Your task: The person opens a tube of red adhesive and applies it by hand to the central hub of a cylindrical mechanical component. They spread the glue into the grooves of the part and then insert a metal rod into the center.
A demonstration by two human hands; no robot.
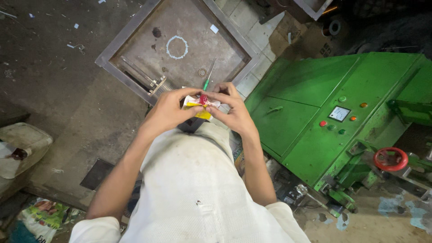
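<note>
In the head view I look straight down my white shirt. My left hand and my right hand meet in front of my chest. Both pinch a small packet, white and yellow with a red part at its top middle. My fingers cover most of the packet's sides. A screwdriver with a green handle pokes up just above the packet, by my right hand's fingers; I cannot tell whether a hand holds it.
A square metal frame lies on the dirty floor ahead, with a chalk circle and a small ring inside. A green machine with buttons, a gauge and a red handwheel stands at right. Bags lie at lower left.
</note>
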